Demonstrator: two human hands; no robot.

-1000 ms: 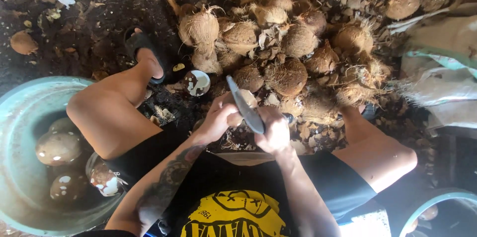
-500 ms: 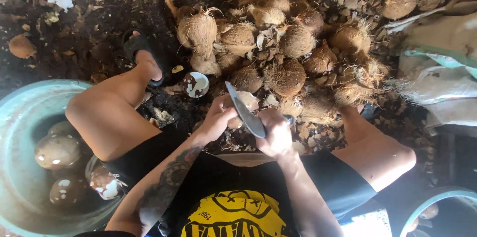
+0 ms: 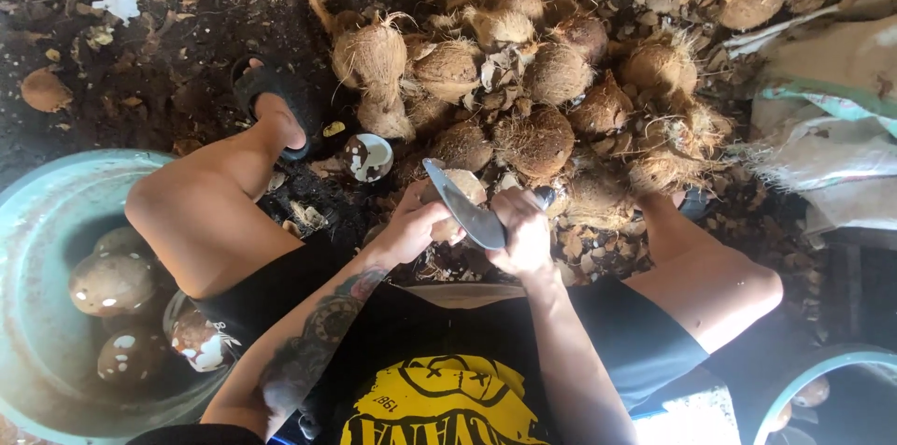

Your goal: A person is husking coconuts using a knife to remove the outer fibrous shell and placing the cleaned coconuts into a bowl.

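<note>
Gripping a knife in clenched right hand, blade angled up-left over coconut, left hand cupping that nut just beside the blade, husked pile beyond both hands, tub w/ peeled nuts far left of grip

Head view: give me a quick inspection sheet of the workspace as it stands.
Surface: dark dirt ground strewn with husk scraps.
Job's things: coconut in left hand; knife in right hand, blade across the coconut.
Clutter: pile of husked coconuts; shell piece near the foot.
Grippers: both hands closed on their things.
Cables: nothing seen.
Surroundings: teal basin holding peeled coconuts at the person's left; sacks at the right.
</note>
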